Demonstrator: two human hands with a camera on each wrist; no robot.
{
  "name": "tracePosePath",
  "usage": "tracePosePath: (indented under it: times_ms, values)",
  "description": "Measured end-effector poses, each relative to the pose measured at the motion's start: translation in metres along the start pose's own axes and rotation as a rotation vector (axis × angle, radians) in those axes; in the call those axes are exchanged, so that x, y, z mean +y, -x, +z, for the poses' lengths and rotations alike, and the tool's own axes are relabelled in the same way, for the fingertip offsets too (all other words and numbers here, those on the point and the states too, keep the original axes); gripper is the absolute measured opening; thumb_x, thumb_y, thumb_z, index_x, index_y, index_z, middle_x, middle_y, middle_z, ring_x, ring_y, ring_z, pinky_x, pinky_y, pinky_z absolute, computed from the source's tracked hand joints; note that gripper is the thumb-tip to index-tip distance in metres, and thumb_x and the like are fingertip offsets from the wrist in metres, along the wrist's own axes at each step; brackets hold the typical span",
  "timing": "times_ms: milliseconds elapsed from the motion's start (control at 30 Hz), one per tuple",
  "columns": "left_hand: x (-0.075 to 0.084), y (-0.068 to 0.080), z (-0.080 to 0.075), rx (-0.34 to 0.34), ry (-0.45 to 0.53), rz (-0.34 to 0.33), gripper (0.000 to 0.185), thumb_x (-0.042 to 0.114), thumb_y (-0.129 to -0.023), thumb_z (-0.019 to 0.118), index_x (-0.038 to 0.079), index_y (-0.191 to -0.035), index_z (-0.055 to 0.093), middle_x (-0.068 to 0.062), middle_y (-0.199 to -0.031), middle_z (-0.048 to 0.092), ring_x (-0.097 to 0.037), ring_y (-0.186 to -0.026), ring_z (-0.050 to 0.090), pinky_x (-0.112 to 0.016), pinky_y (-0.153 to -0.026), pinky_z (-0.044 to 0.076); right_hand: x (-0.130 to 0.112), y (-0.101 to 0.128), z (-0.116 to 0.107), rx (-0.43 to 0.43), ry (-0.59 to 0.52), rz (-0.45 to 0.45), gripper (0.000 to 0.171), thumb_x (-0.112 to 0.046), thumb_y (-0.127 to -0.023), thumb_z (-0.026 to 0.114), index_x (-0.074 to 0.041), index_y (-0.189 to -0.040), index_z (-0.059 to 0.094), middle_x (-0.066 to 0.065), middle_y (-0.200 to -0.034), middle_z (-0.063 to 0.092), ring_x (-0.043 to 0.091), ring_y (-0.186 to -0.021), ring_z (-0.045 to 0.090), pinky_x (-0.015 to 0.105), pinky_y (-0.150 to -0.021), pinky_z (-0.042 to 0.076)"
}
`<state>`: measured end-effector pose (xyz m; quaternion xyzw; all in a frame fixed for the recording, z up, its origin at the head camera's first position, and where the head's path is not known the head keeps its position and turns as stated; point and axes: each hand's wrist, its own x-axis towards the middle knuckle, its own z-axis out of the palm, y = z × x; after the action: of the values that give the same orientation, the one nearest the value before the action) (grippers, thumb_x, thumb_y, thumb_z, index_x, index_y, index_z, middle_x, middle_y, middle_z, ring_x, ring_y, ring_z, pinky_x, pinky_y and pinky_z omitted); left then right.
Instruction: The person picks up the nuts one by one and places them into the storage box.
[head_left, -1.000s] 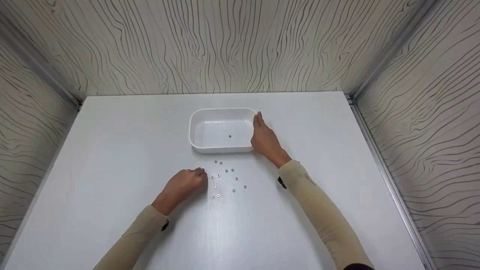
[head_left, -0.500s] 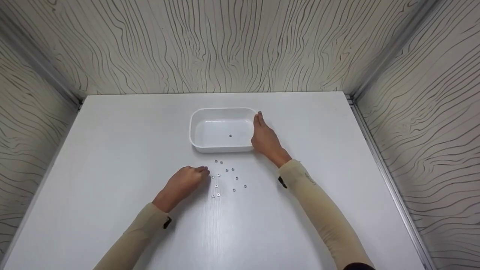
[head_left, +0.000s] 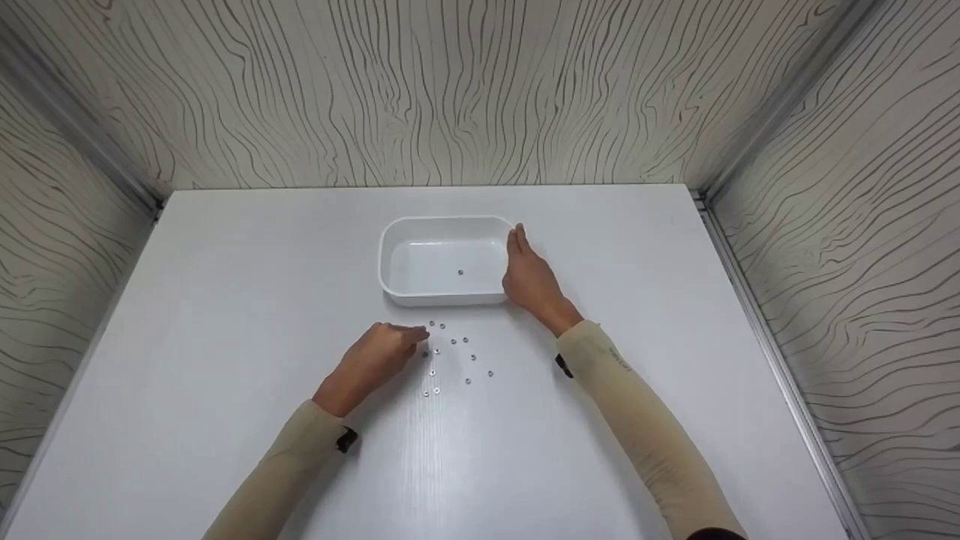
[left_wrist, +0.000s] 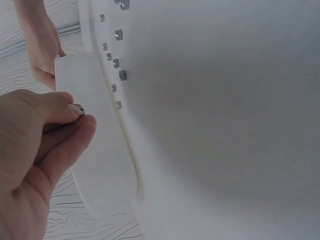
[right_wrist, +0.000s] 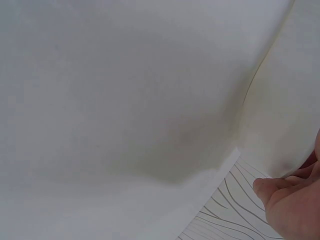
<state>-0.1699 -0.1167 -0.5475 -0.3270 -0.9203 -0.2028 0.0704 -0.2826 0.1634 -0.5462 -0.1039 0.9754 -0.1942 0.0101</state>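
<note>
The left hand (head_left: 375, 358) pinches one tiny, light, slippery steel nut (left_wrist: 81, 110) by its edges; the right hand (head_left: 529, 279), fingers straight, steadies the white plastic tub (head_left: 444, 225).

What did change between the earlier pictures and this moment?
The left hand moved forward and right, lifting off the table toward the white tub, pinching a small metal nut. The right hand stayed against the tub's right side; the loose nuts and the one inside did not visibly move.

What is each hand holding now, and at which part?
The left hand pinches a small metal nut between thumb and fingertip. The right hand rests against the right end wall of the white tray, steadying it.
</note>
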Motion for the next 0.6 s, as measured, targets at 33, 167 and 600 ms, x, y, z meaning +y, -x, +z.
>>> tracePosePath:
  times_ms: [33,167,600]
  values:
    - [0.000,-0.001,0.000,0.009,0.034,-0.013,0.022,-0.011,-0.090,0.067,0.009,-0.091,0.073,-0.001,-0.072,0.069,-0.006,-0.063,0.050,-0.019,-0.054,0.042,0.000,0.000,0.000,0.001,0.000,-0.002,0.061,-0.003,-0.107,0.042,0.009,-0.163,0.022,0.024,-0.174,0.017,0.036,-0.157,0.036,0.044,-0.126,0.041]
    - [0.002,-0.006,-0.001,0.043,0.120,-0.039,0.023,-0.014,-0.089,0.064,0.009,-0.088,0.070,0.002,-0.067,0.053,-0.008,-0.065,0.041,-0.017,-0.056,0.032,0.000,0.000,-0.001,0.004,-0.002,-0.006,0.061,-0.002,-0.106,0.042,0.009,-0.162,0.022,0.025,-0.174,0.017,0.036,-0.157,0.036,0.044,-0.126,0.042]
    - [0.006,-0.018,-0.004,0.082,0.255,-0.100,0.023,-0.013,-0.090,0.070,0.007,-0.099,0.077,-0.010,-0.099,0.077,-0.020,-0.091,0.066,-0.039,-0.079,0.062,-0.001,0.001,-0.001,-0.007,-0.012,0.005,0.063,-0.002,-0.105,0.043,0.008,-0.163,0.019,0.024,-0.175,0.015,0.036,-0.157,0.035,0.044,-0.127,0.040]
